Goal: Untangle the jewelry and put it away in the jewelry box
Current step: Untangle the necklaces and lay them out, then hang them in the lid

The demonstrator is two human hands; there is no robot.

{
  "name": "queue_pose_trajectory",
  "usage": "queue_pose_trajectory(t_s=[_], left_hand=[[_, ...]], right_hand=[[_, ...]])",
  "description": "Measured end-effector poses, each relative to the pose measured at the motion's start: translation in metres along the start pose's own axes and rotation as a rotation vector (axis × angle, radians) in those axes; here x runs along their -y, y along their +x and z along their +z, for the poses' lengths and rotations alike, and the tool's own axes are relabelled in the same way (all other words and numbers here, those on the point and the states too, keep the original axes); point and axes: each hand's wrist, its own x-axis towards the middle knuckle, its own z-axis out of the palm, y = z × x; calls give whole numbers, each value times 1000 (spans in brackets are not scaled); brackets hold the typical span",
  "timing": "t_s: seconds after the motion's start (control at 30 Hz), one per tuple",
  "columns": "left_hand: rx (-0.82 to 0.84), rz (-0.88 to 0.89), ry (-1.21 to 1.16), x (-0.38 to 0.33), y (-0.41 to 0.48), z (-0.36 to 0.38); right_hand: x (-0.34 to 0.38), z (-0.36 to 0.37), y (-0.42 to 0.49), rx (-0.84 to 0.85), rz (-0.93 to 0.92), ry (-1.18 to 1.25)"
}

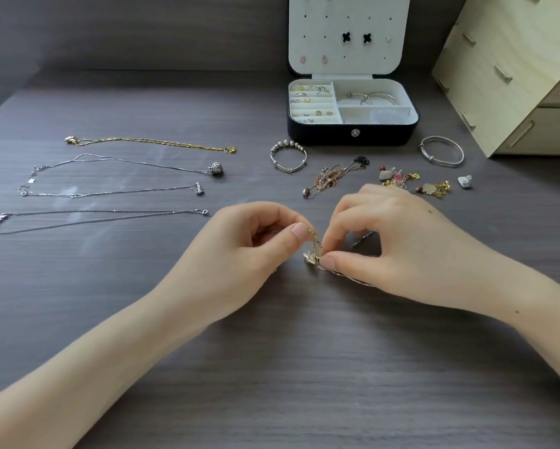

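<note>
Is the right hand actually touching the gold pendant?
Touching. The head view shows the right hand pinching the gold pendant between thumb and forefinger, no gap visible; the left hand pinches its chain just above.

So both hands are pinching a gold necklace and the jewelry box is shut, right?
Not quite: the head view shows the jewelry box open, not shut. The left hand and right hand do both pinch the gold necklace.
</note>
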Motion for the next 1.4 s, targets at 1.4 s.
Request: queue_pose_trajectory(t_s=[1.4], left_hand=[[4, 28, 124, -3, -3, 0]], right_hand=[[13, -6, -3, -136, -22, 89]])
